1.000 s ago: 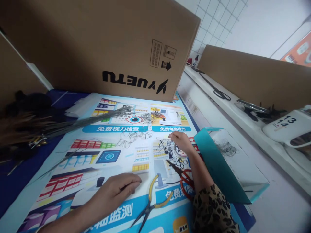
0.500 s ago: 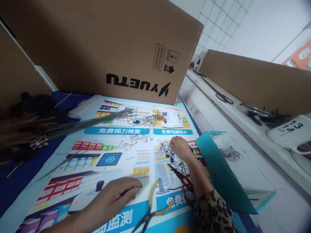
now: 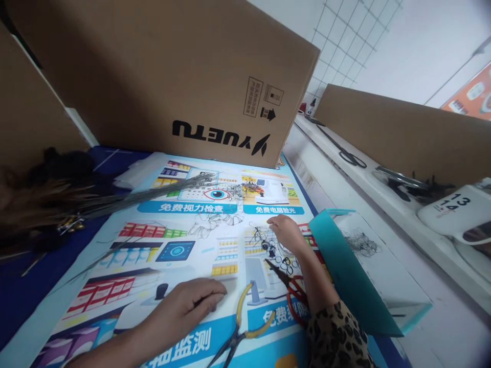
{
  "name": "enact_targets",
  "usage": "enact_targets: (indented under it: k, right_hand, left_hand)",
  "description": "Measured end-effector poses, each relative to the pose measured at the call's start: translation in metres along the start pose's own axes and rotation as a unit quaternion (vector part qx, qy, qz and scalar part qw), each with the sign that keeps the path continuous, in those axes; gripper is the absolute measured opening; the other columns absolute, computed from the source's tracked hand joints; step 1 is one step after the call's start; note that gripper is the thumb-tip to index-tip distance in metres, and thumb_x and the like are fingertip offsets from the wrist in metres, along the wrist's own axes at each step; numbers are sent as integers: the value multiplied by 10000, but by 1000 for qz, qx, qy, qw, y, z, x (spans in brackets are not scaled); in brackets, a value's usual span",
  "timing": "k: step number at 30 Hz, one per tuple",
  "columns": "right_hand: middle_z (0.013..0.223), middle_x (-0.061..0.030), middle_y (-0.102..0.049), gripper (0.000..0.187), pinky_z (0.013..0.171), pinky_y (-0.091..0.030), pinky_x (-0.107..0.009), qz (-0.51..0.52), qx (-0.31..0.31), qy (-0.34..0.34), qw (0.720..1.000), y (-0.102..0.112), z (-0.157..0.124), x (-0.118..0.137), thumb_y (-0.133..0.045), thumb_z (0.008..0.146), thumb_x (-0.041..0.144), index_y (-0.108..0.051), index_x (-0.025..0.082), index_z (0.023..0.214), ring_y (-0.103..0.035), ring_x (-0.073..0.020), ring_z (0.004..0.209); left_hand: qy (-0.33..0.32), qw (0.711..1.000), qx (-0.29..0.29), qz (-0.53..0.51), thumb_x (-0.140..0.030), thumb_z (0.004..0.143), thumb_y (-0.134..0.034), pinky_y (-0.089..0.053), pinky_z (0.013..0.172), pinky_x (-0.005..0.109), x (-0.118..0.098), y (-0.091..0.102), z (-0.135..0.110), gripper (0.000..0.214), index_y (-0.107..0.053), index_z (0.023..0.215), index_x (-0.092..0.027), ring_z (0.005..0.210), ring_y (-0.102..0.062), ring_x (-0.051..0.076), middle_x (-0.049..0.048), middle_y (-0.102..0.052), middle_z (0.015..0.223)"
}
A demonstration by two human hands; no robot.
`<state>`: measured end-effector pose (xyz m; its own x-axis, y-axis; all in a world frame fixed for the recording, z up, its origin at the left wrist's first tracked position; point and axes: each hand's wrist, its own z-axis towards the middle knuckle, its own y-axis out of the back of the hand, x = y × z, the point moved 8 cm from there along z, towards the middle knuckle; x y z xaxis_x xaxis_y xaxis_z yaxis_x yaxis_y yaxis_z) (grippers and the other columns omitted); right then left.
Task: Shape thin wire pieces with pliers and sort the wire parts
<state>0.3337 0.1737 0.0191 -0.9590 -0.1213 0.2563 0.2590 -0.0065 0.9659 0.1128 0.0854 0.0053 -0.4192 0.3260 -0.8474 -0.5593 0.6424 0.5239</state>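
Observation:
My right hand (image 3: pixel 287 234) reaches over a heap of small dark rings and wire pieces (image 3: pixel 268 245) on the printed poster (image 3: pixel 180 255), fingers curled down onto them. What they grip, if anything, is hidden. My left hand (image 3: pixel 184 306) rests on the poster near its front edge, fingers closed in a pinch on a thin wire I can barely see. Yellow-handled pliers (image 3: pixel 241 327) lie between my hands. Red-handled scissors (image 3: pixel 291 286) lie under my right forearm.
A big cardboard box (image 3: pixel 172 82) stands at the back. A bundle of long wires (image 3: pixel 153 191) and dark feathers (image 3: pixel 42 194) lie left. A teal tray (image 3: pixel 345 271) holding wire bits sits right. Beyond, a white ledge carries black scissors (image 3: pixel 347 153).
My right hand has shifted slightly among the small rings. My left hand stays in place. The view has tilted a little.

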Motion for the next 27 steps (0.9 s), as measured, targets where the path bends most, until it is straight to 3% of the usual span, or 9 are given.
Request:
enact_targets:
  k: [3, 6, 12, 15, 22, 27]
  right_hand:
    - [961, -33, -627, 222, 698, -396, -235, 111, -11, 4, 994, 5, -3, 10, -412, 846, 240, -606, 207, 947, -556, -158, 858]
    - [865, -15, -643, 201, 629, -411, -225, 245, -6, 6, 970, 4, -6, 21, -440, 819, 274, -607, 198, 900, -568, -145, 761]
    - [746, -21, -632, 99, 636, -374, -230, 187, -38, -37, 981, 9, -10, 17, -535, 712, 190, -629, 185, 681, -543, -150, 739]
    - [721, -12, -633, 103, 590, -379, -219, 235, -20, -44, 971, 6, -12, 15, -542, 725, 226, -636, 185, 728, -544, -134, 677]
    - [696, 1, -615, 186, 575, -377, -215, 519, 66, -51, 850, -12, -21, 46, -627, 689, 292, -634, 155, 815, -505, -94, 604]
    - [647, 19, -586, 150, 580, -365, -212, 582, 66, -53, 809, -22, -31, 73, -645, 682, 266, -639, 158, 787, -484, -83, 585]
  left_hand:
    - [19, 999, -16, -43, -366, 836, -418, -433, 706, 205, 6, 0, 2, 270, -639, 887, -219, 812, -581, 168, 15, -658, 893]
    - [52, 992, -54, -106, -391, 815, -447, -431, 693, 227, 16, 3, 10, 287, -629, 938, -207, 815, -577, 183, 26, -658, 914]
    - [54, 969, -106, -215, -396, 794, -479, -422, 691, 262, 25, 7, 43, 311, -616, 943, -161, 784, -563, 182, 45, -647, 857]
    - [32, 963, -123, -237, -382, 787, -495, -424, 683, 273, 26, 5, 53, 291, -619, 911, -151, 755, -561, 175, 45, -641, 826]
    - [21, 951, -142, -275, -376, 800, -496, -421, 709, 275, 29, 5, 47, 288, -596, 966, -163, 805, -553, 168, 53, -622, 913]
    - [16, 941, -125, -313, -392, 811, -480, -373, 561, 223, 25, 9, 44, 283, -585, 922, -154, 605, -482, 110, 6, -570, 716]
